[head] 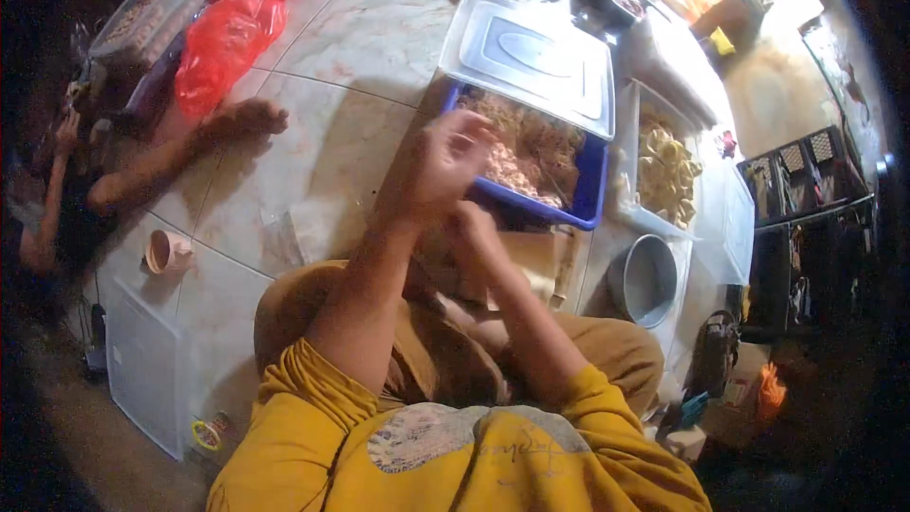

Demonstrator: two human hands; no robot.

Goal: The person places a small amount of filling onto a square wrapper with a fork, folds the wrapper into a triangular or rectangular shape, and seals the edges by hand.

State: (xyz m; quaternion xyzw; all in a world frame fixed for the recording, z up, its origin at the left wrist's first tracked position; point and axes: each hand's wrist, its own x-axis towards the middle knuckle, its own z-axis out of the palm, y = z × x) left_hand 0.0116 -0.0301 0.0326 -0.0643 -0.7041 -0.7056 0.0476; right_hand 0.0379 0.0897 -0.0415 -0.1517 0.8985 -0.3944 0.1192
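Note:
My left hand [458,149] is over the near left corner of a blue plastic bin [596,188], with its fingers loosely curled and blurred. Close below it, my right hand [473,222] is by the bin's near rim, and its fingertips are hard to make out. Whether either hand holds something small cannot be seen. Inside the bin lies a brown, crumbly mass [544,129], with paler pinkish pieces [508,172] towards the near left. A translucent plastic lid [537,53] covers the bin's far part. Brown cardboard [530,259] lies between the bin and my crossed legs.
On the right are a clear container [629,156] of yellowish pieces and a round grey pan [643,281]. At left, a pink mug [169,252] lies near a translucent lid [146,363]. Another person's leg [192,142] extends beside a red plastic bag [227,43].

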